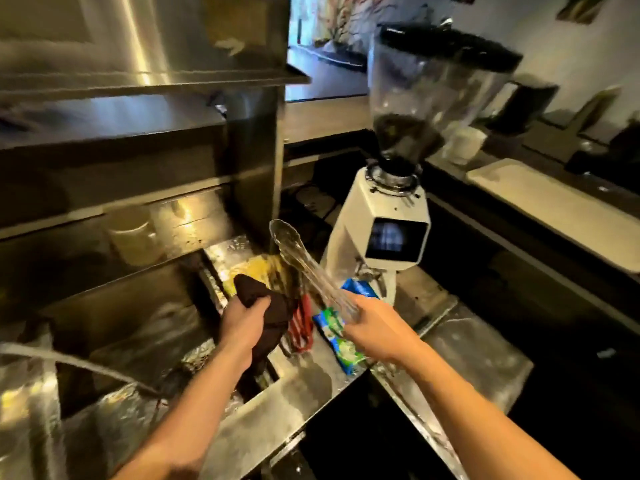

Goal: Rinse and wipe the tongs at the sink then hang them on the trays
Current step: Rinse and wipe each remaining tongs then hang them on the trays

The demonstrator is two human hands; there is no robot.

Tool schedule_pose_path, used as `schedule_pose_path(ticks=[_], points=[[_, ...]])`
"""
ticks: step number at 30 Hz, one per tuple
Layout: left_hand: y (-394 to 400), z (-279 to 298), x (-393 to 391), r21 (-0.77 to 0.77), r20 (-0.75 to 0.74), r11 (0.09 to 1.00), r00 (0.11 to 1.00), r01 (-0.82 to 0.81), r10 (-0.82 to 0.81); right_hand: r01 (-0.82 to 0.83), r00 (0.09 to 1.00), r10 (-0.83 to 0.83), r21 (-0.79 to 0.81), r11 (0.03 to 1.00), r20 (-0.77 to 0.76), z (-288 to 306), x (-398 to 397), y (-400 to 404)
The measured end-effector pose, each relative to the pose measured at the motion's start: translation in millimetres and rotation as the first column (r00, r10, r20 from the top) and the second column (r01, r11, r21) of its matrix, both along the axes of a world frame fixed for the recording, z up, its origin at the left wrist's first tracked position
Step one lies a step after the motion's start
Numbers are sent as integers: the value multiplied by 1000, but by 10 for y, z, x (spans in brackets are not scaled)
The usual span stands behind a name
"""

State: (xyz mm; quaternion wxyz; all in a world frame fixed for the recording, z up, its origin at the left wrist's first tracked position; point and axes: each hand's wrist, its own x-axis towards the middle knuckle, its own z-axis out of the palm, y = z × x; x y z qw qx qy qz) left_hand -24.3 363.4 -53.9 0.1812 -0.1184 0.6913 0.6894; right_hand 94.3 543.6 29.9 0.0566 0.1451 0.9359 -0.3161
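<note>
The right hand [375, 329] gripped the handle end of the clear tongs [304, 268], fingers curled round it, the tips raised over the sink's [145, 306] right edge, just beside the white coffee grinder [384, 223]. The left hand [242, 323] clutched a dark cloth [268, 306], fingers clamped on it. A blue-green packet [341, 344] lay on the steel bench [301, 403].
</note>
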Motion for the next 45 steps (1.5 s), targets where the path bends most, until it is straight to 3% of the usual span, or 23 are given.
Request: schedule_pose_path(ticks=[4,12,17,23,26,31,34,36,39,45], points=[[795,230,429,81,-28,989,992,122,-120,142,989,-149,-166,976,-28,83,515,637],[2434,529,1391,183,-40,914,932,361,-360,368,896,-429,-344,864,-117,268,1672,1850],[3440,574,2060,249,8,846,872,472,-489,517,770,-636,-533,670,-54,445,2376,2581],[4226,643,2679,243,-22,732,758,636,-652,465,527,-849,-828,312,-23,731,3029,3227],[4512,689,2915,241,-29,674,700,698,-714,457,406,-913,-857,238,-37,914,3375,3572],[4731,743,3160,206,-42,587,607,783,-794,687,253,-967,-702,189,-12,1060,3640,4060],[4787,726,3217,161,-51,550,564,819,-824,874,264,-964,-428,231,18,1016,3631,4315],[4804,711,3216,142,-49,537,548,832,-835,942,303,-953,-146,302,-15,969,3575,4446],[4832,679,3194,124,-49,537,546,834,-837,906,373,-927,228,355,-41,929,3462,4567],[4859,642,3097,104,-46,556,562,825,-826,867,356,-933,388,313,-43,824,3321,4724]])
